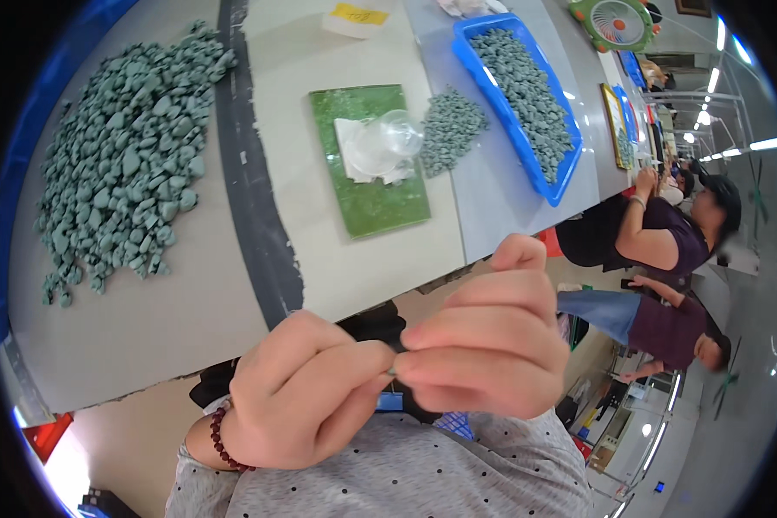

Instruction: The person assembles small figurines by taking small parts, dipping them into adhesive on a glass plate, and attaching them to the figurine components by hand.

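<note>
My left hand (298,388), with a dark red bead bracelet (221,440) at its wrist, is closed in a pinch in front of my body. Its fingertips meet those of my right hand (492,341), which is closed in a pinch too. A tiny dark speck shows where the fingertips come together, too small and too covered to name. Beyond the hands, a green board (380,211) lies on the table with a crumpled white sheet (350,142) and a small clear round cup (400,132) on it.
A large heap of grey-green stones (129,155) covers the table's left side. Smaller stones (453,129) lie right of the board, beside a blue tray (535,177) of similar pieces. A green fan (613,22) stands farther off. Two people (665,233) are at the right.
</note>
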{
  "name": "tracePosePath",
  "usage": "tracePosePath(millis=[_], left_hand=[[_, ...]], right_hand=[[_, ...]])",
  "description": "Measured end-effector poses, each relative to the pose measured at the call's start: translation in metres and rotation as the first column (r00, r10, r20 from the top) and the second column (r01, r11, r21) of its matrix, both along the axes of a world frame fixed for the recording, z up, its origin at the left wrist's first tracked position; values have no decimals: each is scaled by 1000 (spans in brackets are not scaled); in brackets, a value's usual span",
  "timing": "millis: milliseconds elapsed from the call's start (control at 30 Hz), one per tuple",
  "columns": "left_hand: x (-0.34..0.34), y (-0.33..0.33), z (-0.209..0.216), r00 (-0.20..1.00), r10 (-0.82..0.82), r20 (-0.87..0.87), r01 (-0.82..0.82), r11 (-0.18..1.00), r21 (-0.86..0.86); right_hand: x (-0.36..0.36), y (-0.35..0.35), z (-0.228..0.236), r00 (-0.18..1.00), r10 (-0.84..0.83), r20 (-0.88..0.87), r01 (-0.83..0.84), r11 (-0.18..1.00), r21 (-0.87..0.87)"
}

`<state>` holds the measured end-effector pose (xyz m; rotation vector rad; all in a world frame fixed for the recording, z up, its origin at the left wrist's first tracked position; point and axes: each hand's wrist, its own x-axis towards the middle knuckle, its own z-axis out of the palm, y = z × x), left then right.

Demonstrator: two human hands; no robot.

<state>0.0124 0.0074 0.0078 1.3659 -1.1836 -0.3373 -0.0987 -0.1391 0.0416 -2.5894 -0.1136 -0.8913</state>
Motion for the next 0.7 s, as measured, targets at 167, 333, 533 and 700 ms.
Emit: tracePosePath(millis=[167, 333, 533, 700], left_hand=[[-4, 1, 3, 999, 9, -44, -9, 1000, 7], [-3, 5, -2, 997, 14, -79, -13, 1000, 15], [1, 7, -3, 975, -7, -222, 15, 999, 34], [7, 14, 5, 283, -238, -929, 267, 950, -162]], right_hand=[[0, -3, 11, 997, 45, -58, -45, 999, 6], [5, -1, 7, 994, 102, -34, -103, 994, -37], [13, -2, 1, 993, 93, 76, -95, 995, 20], [30, -40, 0, 960, -190, 206, 246, 922, -297]])
